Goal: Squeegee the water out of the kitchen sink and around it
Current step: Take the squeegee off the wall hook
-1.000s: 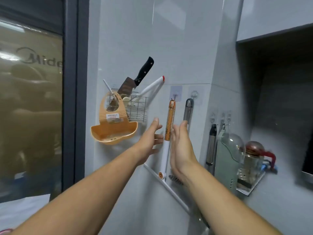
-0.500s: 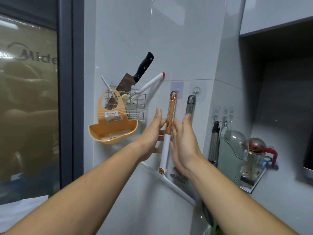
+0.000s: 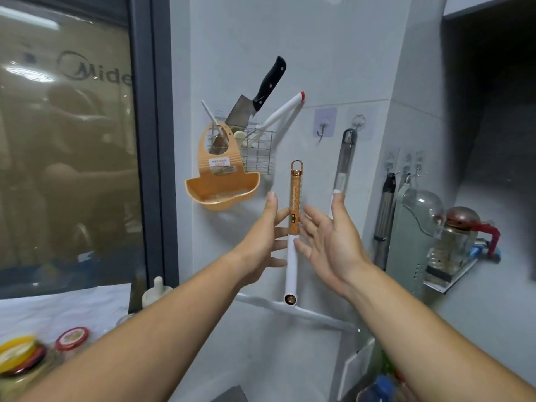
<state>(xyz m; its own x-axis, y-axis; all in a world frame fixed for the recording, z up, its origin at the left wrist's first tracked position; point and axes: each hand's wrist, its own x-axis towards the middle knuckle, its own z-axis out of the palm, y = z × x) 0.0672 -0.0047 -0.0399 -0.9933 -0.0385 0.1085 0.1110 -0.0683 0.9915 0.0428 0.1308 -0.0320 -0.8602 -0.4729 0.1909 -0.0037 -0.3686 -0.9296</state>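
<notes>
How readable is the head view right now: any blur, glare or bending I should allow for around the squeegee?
Head view: the squeegee and both hands, left hand and right hand, are fairly sharp; the jars at the lower left are smeared by blur; the window carries bright reflections; the cupboard recess at the upper right is deep in shadow; the wide lens bends the window frame.

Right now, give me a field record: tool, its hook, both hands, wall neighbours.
tool: squeegee, copper-and-white handle upright, white blade at the bottom
hook: adhesive hook empty, above the handle's ring
left hand: open, fingers against the handle's left side
right hand: open, palm spread, fingers at the handle's right side, no closed grip
neighbours: grey-handled utensil hanging to the right; orange holder and wire basket with cleaver to the left
</notes>
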